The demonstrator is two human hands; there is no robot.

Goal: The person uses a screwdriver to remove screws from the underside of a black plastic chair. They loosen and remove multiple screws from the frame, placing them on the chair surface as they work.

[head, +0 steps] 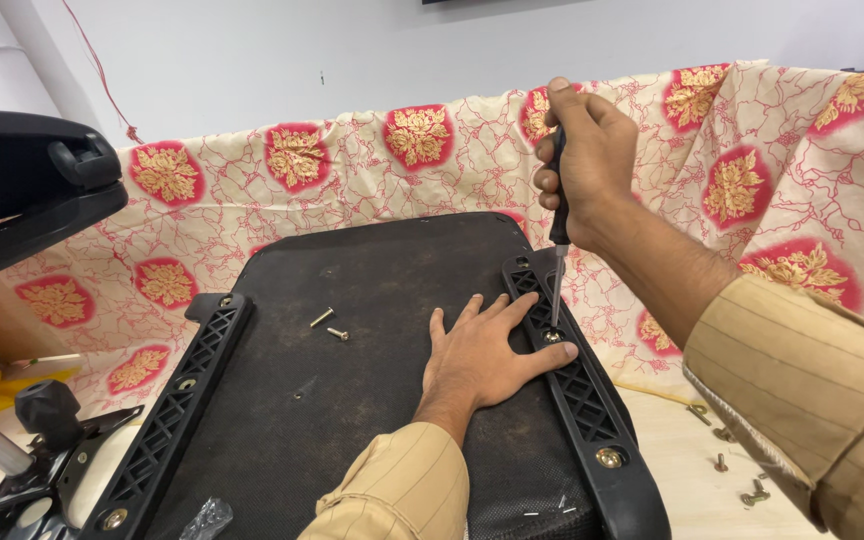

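A black chair seat lies upside down in front of me, with a black latticed bracket along each side. My left hand rests flat on the seat, fingers spread, thumb touching the right bracket beside a screw hole. My right hand is shut on a black-handled screwdriver, held upright with its tip in a screw on that bracket. Two loose screws lie on the seat's middle.
The left bracket runs down the seat's other side. A floral red-and-cream cloth is draped behind. A black chair part is at upper left, a chair mechanism at lower left. Several loose screws lie at right.
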